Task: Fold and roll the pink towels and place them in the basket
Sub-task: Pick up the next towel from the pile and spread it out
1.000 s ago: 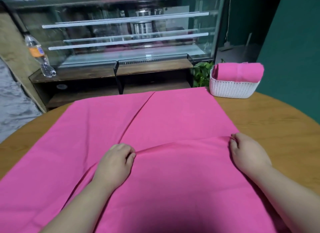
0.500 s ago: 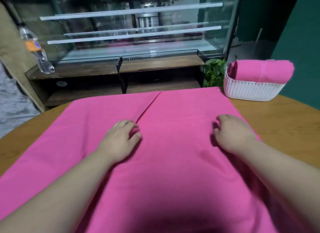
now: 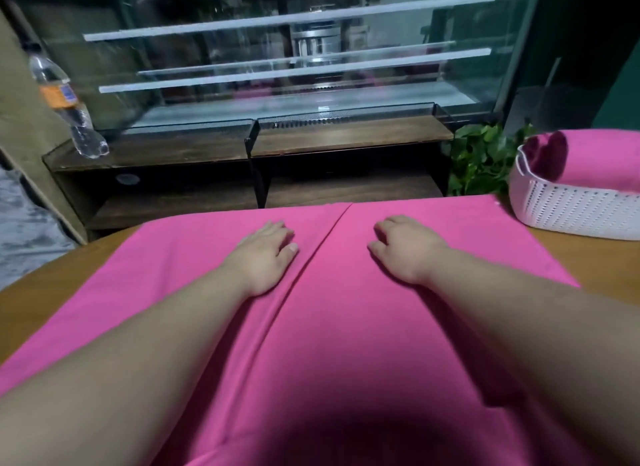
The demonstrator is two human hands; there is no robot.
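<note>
The towel (image 3: 346, 327) is matt pink cloth, smooth but for one long crease. The table (image 3: 602, 261) under it is smooth wood with a faint sheen. At two o'clock the basket (image 3: 571, 212) is white perforated plastic. At twelve o'clock the display case (image 3: 277, 67) is glossy glass.

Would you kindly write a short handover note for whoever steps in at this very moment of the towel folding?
Left hand: open, flat on the pink towel, holding nothing.
Right hand: open, fingers slightly bent, resting on the same towel.
The towel lies spread on the wooden table; a fold edge runs between the two hands.
The white basket stands at the table's far right, with one rolled pink towel inside.
Done: one towel is in the basket and this one is partly folded.
Left: finish folding it, roll it, place it in the basket.
</note>
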